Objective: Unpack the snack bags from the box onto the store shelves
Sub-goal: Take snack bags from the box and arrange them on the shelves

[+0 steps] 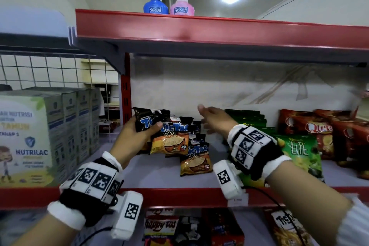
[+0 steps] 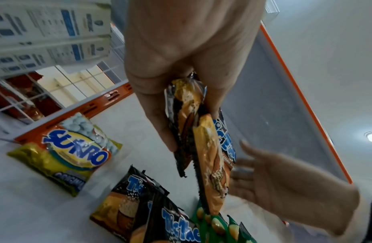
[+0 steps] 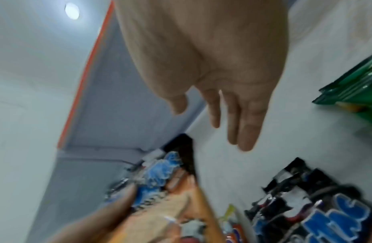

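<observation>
Left hand (image 1: 132, 132) grips 2 Tic Tac bags (image 1: 169, 138) — right hand (image 1: 214, 119) empty.

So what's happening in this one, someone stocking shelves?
Yes. A person is stocking a red-edged store shelf. The left hand grips a couple of Tic Tac snack bags at the shelf, thumb across the front. The right hand is open and empty, reaching toward the back of the shelf beside them. More Tic Tac bags already sit there, with green Lite bags and red Qtela bags to the right.
</observation>
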Motion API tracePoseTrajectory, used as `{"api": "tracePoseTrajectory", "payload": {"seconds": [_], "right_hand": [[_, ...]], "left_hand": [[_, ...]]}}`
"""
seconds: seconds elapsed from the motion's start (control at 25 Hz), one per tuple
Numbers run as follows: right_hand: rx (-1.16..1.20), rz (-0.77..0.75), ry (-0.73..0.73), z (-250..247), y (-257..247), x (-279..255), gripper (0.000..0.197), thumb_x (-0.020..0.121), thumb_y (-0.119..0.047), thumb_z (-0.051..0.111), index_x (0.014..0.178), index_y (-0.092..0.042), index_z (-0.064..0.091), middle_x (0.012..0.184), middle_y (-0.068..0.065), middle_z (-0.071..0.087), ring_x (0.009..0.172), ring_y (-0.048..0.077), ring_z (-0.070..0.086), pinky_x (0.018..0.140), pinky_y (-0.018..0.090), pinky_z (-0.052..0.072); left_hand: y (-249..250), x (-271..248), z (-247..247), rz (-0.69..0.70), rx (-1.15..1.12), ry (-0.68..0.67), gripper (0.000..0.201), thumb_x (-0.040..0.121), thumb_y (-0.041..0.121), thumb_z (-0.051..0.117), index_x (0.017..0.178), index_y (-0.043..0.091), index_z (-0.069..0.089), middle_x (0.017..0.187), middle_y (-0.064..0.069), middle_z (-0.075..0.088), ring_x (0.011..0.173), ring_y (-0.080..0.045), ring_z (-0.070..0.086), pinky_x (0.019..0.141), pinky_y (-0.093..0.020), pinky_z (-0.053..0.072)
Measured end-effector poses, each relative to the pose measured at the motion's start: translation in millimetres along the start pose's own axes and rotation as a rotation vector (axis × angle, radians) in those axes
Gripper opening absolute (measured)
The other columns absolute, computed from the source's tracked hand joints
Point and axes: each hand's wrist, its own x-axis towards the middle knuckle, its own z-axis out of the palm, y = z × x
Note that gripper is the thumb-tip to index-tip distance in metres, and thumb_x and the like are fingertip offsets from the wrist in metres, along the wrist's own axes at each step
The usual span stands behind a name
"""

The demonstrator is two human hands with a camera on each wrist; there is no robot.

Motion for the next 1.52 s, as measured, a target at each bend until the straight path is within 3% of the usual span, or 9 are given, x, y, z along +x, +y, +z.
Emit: {"api": "tracePoseTrajectory", "payload": {"seconds": [0.12,0.28,0.4,0.56,0.8,0.92,1.16,1.36,1.52], "right_hand": [[0.174,-0.129,-0.100,3,-9,-26,0.066,0.077,-0.050,0.069,0.133,-0.027,0.043,0.114,0.001,0.061,0.093,0.019,0.067,0.076,0.029,0.057],[0.014,-0.143,-0.028,10,9,-36,0.047,0.077,-0.011,0.076,0.118,-0.020,0.054,0.115,0.010,0.062,0.096,0.023,0.063,0.085,0.038,0.056],[-0.159,-0.118,-0.062,4,31,-38,0.036,0.080,-0.012,0.073,0.112,-0.020,0.059,0.117,0.006,0.061,0.100,0.020,0.061,0.086,0.033,0.053],[-0.262,-0.075,-0.069,9,46,-36,0.036,0.080,-0.017,0.074,0.113,-0.022,0.061,0.118,0.003,0.060,0.093,0.015,0.057,0.078,0.024,0.049],[-0.361,-0.021,0.005,28,58,-19,0.041,0.082,-0.029,0.071,0.119,-0.019,0.058,0.122,0.004,0.060,0.106,0.019,0.057,0.076,0.018,0.038],[-0.384,0.000,-0.011,34,63,-14,0.045,0.080,-0.032,0.073,0.118,-0.016,0.056,0.123,0.006,0.059,0.110,0.022,0.056,0.079,0.020,0.040],[-0.424,-0.044,-0.025,42,69,-16,0.057,0.080,-0.037,0.072,0.126,-0.014,0.046,0.125,0.009,0.057,0.114,0.026,0.053,0.091,0.028,0.043],[-0.391,-0.089,-0.003,40,64,-26,0.067,0.079,-0.045,0.069,0.134,-0.021,0.039,0.129,0.010,0.048,0.117,0.027,0.051,0.096,0.029,0.041],[-0.214,-0.246,0.180,30,57,-35,0.043,0.086,-0.027,0.066,0.123,-0.014,0.048,0.112,0.006,0.058,0.103,0.022,0.057,0.091,0.031,0.048]], "left_hand": [[3,1,17,-0.001,-0.033,-0.070,0.030,0.080,0.031,0.071,0.108,0.027,0.061,0.101,0.004,0.071,0.087,-0.005,0.067,0.064,-0.016,0.054],[2,4,31,-0.079,-0.043,-0.213,0.048,0.086,0.051,0.052,0.123,0.021,0.057,0.108,-0.002,0.071,0.102,-0.021,0.067,0.098,-0.043,0.049],[-11,20,34,-0.278,0.142,-0.300,0.063,0.090,0.053,0.049,0.144,0.023,0.034,0.135,0.008,0.047,0.134,-0.023,0.041,0.106,-0.031,0.035],[-35,36,40,-0.408,0.387,-0.418,0.069,0.091,0.050,0.050,0.149,0.021,0.025,0.153,-0.006,0.032,0.138,-0.027,0.035,0.113,-0.041,0.032],[-41,42,50,-0.651,0.250,-0.484,0.082,0.091,0.057,0.041,0.152,0.010,0.012,0.157,-0.010,0.023,0.142,-0.029,0.028,0.116,-0.044,0.025],[-47,44,48,-0.570,0.643,-0.509,0.079,0.093,0.058,0.039,0.145,-0.001,0.029,0.149,-0.021,0.037,0.133,-0.036,0.042,0.109,-0.046,0.037],[-50,47,42,-0.476,0.614,-0.412,0.057,0.090,0.036,0.061,0.131,-0.001,0.050,0.133,-0.023,0.054,0.124,-0.037,0.052,0.103,-0.042,0.044],[-37,42,44,-0.523,0.608,-0.343,0.074,0.087,0.041,0.064,0.138,-0.005,0.037,0.141,-0.024,0.045,0.123,-0.038,0.051,0.102,-0.040,0.045],[-18,34,52,-0.306,0.729,-0.144,0.089,0.082,0.044,0.068,0.144,-0.002,0.023,0.147,-0.023,0.036,0.131,-0.038,0.042,0.106,-0.043,0.041]]}}
